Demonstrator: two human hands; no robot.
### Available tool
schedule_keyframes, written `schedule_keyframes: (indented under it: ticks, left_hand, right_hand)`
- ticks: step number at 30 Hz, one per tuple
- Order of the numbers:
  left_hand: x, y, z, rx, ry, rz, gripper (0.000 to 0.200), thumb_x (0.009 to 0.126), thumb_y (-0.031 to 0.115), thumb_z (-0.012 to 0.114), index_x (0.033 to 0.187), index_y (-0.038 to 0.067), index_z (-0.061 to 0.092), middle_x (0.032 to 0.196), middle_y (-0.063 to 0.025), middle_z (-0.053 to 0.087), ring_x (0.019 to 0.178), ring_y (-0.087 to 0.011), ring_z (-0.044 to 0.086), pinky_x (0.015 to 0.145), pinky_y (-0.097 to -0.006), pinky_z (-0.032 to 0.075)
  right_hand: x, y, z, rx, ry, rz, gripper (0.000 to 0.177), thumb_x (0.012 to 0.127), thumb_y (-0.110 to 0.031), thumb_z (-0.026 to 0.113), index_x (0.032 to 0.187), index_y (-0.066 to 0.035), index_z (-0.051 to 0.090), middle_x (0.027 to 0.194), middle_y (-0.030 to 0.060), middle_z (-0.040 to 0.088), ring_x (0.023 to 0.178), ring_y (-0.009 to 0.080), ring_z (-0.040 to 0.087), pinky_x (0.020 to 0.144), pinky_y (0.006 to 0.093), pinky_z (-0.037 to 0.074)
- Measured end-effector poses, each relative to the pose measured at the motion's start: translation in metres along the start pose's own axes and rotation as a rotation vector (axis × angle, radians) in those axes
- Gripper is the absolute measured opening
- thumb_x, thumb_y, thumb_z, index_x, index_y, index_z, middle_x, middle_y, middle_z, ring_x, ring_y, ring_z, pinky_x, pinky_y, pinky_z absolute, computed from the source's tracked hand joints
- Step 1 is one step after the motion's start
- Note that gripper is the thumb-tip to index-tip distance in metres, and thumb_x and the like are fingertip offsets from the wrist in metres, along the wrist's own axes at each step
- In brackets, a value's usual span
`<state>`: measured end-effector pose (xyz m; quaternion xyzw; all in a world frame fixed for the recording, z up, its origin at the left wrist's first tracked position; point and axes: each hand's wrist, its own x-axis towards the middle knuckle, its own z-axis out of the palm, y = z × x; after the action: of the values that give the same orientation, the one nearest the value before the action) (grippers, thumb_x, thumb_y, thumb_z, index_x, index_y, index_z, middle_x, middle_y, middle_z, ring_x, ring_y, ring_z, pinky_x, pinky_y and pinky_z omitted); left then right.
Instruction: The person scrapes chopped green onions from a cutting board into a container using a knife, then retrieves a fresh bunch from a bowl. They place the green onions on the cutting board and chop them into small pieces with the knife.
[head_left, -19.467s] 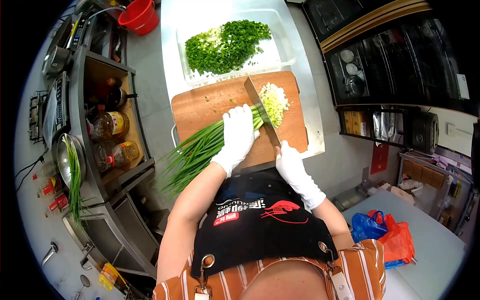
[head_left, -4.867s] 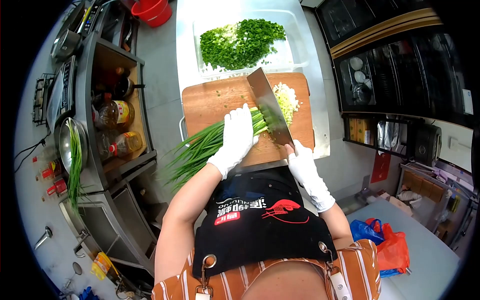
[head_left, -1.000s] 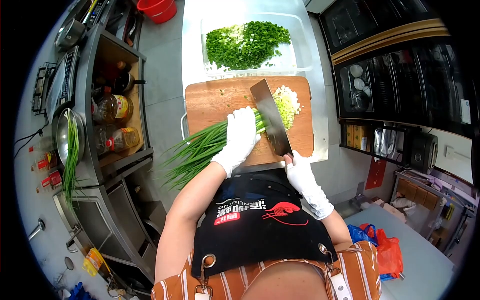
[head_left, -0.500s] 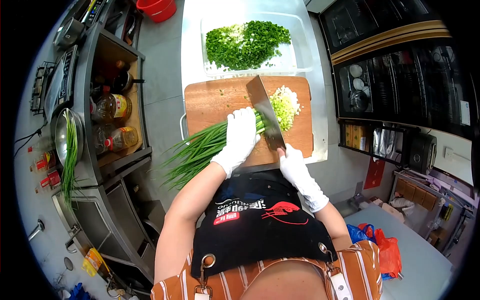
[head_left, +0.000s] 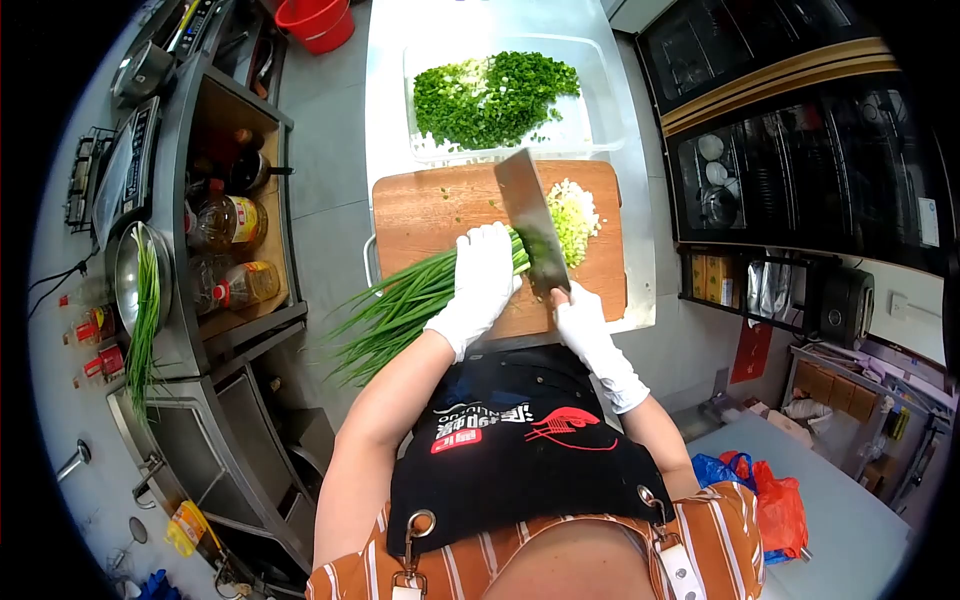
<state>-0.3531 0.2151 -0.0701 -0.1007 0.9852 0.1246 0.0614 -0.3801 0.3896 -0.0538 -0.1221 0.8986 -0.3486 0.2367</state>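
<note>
My left hand point(head_left: 482, 275), in a white glove, presses a bunch of green scallions point(head_left: 405, 305) onto the wooden cutting board point(head_left: 420, 205). The long green leaves fan out past the board's left edge, and the cut ends face right. In my gloved right hand point(head_left: 584, 322) is the handle of a cleaver point(head_left: 532, 212). Its broad blade stands just beside the cut ends, close to my left fingertips, pointing away from me. A small pile of chopped pale scallion pieces point(head_left: 573, 222) lies on the board right of the blade.
Beyond the board, a clear plastic tub point(head_left: 610, 105) holds chopped greens point(head_left: 495, 95). More scallions point(head_left: 146, 305) lie across a metal bowl point(head_left: 127, 282) at the left. Oil bottles point(head_left: 240, 225) stand on a shelf, and a red bucket point(head_left: 315, 25) is on the floor.
The cleaver blade has turned slightly, showing more of its face, and stays beside the cut ends. Both hands keep nearly the same places; the whole view has shifted a little.
</note>
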Motion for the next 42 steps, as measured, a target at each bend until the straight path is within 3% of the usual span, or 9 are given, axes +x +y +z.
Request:
schedule_keyframes:
  ticks: [3,10,12,13,15,19,21,33,42]
  left_hand:
    - [-0.003,-0.001,0.004,0.039,0.053,0.025,0.088,0.064,0.040,0.080,0.129,-0.007,0.043,0.106,-0.0147,0.052,0.099,-0.0279,0.050,0.088,-0.0405,0.039]
    - [-0.004,0.000,0.001,0.042,0.069,0.034,0.088,0.065,0.039,0.080,0.130,-0.007,0.044,0.106,-0.0149,0.052,0.099,-0.0282,0.049,0.089,-0.0405,0.038]
    - [-0.003,0.000,0.001,0.036,0.036,0.024,0.088,0.065,0.038,0.080,0.130,-0.008,0.043,0.107,-0.0153,0.052,0.099,-0.0283,0.049,0.089,-0.0404,0.038]
    - [-0.003,0.000,0.001,0.035,0.036,0.024,0.088,0.065,0.038,0.080,0.130,-0.008,0.043,0.107,-0.0153,0.052,0.099,-0.0283,0.049,0.089,-0.0404,0.038]
    - [-0.002,0.000,0.002,0.010,0.038,0.013,0.087,0.065,0.038,0.080,0.129,-0.008,0.044,0.106,-0.0152,0.052,0.099,-0.0281,0.050,0.088,-0.0402,0.038]
    - [-0.004,-0.001,0.001,0.017,0.057,0.028,0.085,0.065,0.038,0.080,0.128,-0.007,0.044,0.105,-0.0147,0.052,0.098,-0.0278,0.050,0.087,-0.0399,0.038]
    - [-0.002,0.000,0.000,-0.001,0.040,0.011,0.083,0.065,0.037,0.080,0.126,-0.006,0.045,0.103,-0.0143,0.052,0.097,-0.0275,0.050,0.086,-0.0398,0.039]
    - [0.000,0.002,-0.004,0.006,0.004,-0.008,0.083,0.063,0.038,0.081,0.125,-0.005,0.046,0.102,-0.0135,0.053,0.095,-0.0269,0.050,0.084,-0.0391,0.039]
    - [0.000,0.002,-0.004,-0.004,0.006,-0.011,0.084,0.062,0.038,0.082,0.124,-0.005,0.046,0.101,-0.0127,0.053,0.095,-0.0270,0.051,0.084,-0.0390,0.039]
  right_hand:
    - [-0.009,-0.003,-0.015,0.056,-0.071,0.130,0.024,0.092,-0.015,0.056,0.102,0.006,0.061,0.091,0.0297,0.066,0.088,0.0417,0.065,0.075,0.0414,0.051]
    - [-0.032,-0.020,-0.038,-0.030,-0.046,0.005,0.021,0.093,-0.015,0.056,0.090,0.006,0.057,0.083,0.0287,0.065,0.083,0.0452,0.063,0.069,0.0455,0.051]
    - [-0.033,-0.014,-0.035,-0.076,-0.018,-0.079,0.019,0.092,-0.012,0.056,0.094,0.006,0.060,0.076,0.0241,0.065,0.067,0.0355,0.067,0.059,0.0377,0.050]
    - [-0.032,-0.013,-0.034,-0.077,-0.018,-0.079,0.019,0.092,-0.012,0.056,0.094,0.006,0.060,0.076,0.0241,0.065,0.067,0.0355,0.067,0.059,0.0377,0.050]
    - [-0.031,-0.013,-0.031,-0.160,-0.052,-0.068,0.019,0.092,-0.014,0.057,0.087,0.004,0.055,0.077,0.0275,0.064,0.077,0.0455,0.063,0.065,0.0477,0.050]
    - [-0.030,-0.009,-0.020,-0.097,0.032,-0.166,0.019,0.092,-0.015,0.057,0.086,0.003,0.054,0.070,0.0267,0.062,0.071,0.0455,0.062,0.062,0.0494,0.049]
    - [-0.026,-0.013,-0.016,-0.270,0.010,-0.129,0.018,0.092,-0.014,0.057,0.084,0.002,0.053,0.064,0.0258,0.060,0.066,0.0455,0.061,0.060,0.0512,0.048]
    - [-0.014,-0.010,0.000,-0.310,0.038,-0.189,0.020,0.091,-0.016,0.058,0.082,0.002,0.053,0.061,0.0267,0.058,0.062,0.0448,0.061,0.056,0.0502,0.048]
    - [-0.013,-0.012,0.000,-0.293,-0.053,-0.082,0.021,0.092,-0.015,0.057,0.084,0.004,0.054,0.066,0.0276,0.060,0.066,0.0464,0.061,0.059,0.0498,0.049]
